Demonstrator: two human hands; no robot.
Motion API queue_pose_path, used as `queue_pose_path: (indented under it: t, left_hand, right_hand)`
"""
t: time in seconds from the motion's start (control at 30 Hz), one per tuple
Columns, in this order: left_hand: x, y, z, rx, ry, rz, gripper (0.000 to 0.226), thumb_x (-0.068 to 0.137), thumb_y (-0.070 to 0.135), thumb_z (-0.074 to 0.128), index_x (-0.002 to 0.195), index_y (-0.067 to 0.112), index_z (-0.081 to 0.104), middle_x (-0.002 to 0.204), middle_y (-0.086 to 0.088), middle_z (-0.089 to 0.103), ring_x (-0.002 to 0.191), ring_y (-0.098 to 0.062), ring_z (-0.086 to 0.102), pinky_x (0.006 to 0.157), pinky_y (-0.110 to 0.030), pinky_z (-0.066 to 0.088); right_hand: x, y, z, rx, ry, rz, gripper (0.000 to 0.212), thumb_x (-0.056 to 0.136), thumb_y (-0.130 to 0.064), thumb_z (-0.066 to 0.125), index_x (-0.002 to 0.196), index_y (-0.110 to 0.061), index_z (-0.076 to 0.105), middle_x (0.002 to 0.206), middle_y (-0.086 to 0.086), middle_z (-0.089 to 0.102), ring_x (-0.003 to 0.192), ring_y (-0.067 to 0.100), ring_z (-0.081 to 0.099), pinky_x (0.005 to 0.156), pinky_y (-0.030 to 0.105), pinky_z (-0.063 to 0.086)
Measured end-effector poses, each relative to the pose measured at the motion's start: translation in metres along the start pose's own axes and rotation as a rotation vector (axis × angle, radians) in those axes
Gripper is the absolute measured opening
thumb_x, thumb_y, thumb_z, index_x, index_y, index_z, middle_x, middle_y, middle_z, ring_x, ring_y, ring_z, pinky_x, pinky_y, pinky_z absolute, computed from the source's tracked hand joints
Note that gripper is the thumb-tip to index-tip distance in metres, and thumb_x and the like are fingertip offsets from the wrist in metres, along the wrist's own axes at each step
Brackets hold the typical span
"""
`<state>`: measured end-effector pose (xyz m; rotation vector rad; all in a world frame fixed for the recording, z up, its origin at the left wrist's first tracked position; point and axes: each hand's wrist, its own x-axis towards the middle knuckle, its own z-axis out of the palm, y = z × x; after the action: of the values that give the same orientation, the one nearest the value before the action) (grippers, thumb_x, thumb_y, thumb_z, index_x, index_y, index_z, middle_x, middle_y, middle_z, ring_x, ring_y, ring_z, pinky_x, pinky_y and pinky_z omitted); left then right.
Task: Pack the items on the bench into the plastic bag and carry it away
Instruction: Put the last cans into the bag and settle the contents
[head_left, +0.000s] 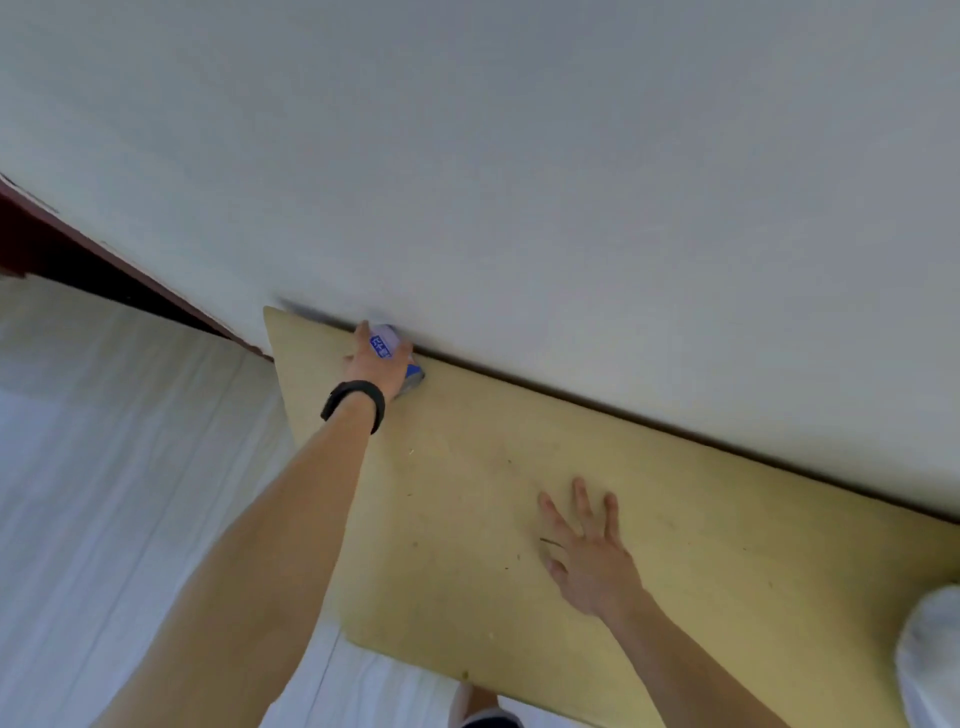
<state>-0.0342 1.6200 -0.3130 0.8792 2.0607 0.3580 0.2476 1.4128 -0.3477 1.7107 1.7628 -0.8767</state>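
Observation:
A pale yellow bench runs along a white wall. At its far left end, against the wall, my left hand wraps around a small white and blue packet, which is partly hidden by the fingers. A black band sits on that wrist. My right hand hovers flat over the middle of the bench with fingers spread and nothing in it. A white plastic bag shows at the right edge of the view, only partly in frame.
The white wall rises directly behind the bench. Light floor lies to the left, with a dark red door frame at the far left. My foot shows below the bench's front edge.

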Motion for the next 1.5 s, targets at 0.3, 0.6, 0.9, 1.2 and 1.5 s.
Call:
queue_pose_path:
  t: [0.3, 0.6, 0.9, 1.2, 1.5]
  left_hand:
    - [-0.084, -0.030, 0.054, 0.124, -0.193, 0.187, 0.084, 0.081, 0.014, 0.067, 0.147, 0.043, 0.024, 0.121, -0.005, 0.044, 0.081, -0.019, 0.055, 0.056, -0.021, 0.042]
    - [-0.270, -0.065, 0.142, 0.169, -0.716, 0.313, 0.102, 0.065, 0.033, 0.079, 0.148, 0.037, 0.019, 0.114, 0.016, 0.057, 0.094, -0.008, 0.066, 0.079, -0.031, 0.058]
    - [-0.460, 0.037, 0.203, 0.109, -0.906, 0.786, 0.077, 0.070, 0.034, 0.082, 0.136, 0.041, 0.043, 0.116, 0.023, 0.059, 0.085, 0.001, 0.065, 0.070, -0.018, 0.054]
    - [-0.584, 0.102, 0.319, 0.466, -0.580, 0.580, 0.055, 0.086, 0.074, 0.041, 0.081, 0.019, 0.047, 0.070, 0.009, 0.052, 0.060, -0.012, 0.048, 0.057, -0.030, 0.033]
    - [-0.614, 0.124, 0.348, 0.097, -0.693, 0.432, 0.014, 0.079, 0.026, 0.060, 0.072, 0.017, 0.069, 0.083, -0.005, 0.075, 0.077, -0.021, 0.063, 0.078, -0.036, 0.049]
  right_hand:
    - [0.004, 0.003, -0.052, 0.332, -0.186, 0.070, 0.081, 0.086, -0.053, 0.057, 0.153, -0.046, 0.014, 0.164, -0.009, -0.014, 0.151, 0.032, -0.009, 0.120, 0.047, 0.019]
    - [-0.117, 0.071, -0.033, 1.461, -0.155, 0.208, 0.055, 0.081, -0.057, 0.069, 0.129, -0.034, 0.055, 0.113, -0.006, 0.071, 0.094, 0.018, 0.071, 0.082, 0.036, 0.057]
    - [-0.302, 0.228, -0.013, 1.634, 0.285, 0.052, 0.042, 0.077, -0.048, 0.070, 0.101, -0.013, 0.071, 0.089, 0.009, 0.074, 0.077, 0.019, 0.068, 0.070, 0.033, 0.053]
    - [-0.439, 0.419, 0.019, 1.800, 0.828, 0.226, 0.043, 0.074, -0.047, 0.066, 0.097, -0.011, 0.072, 0.090, 0.016, 0.075, 0.080, 0.025, 0.071, 0.073, 0.040, 0.054]
    - [-0.383, 0.480, 0.037, 1.252, 0.839, 0.546, 0.059, 0.076, -0.061, 0.070, 0.114, -0.019, 0.053, 0.092, -0.001, 0.065, 0.083, 0.022, 0.062, 0.070, 0.035, 0.048]
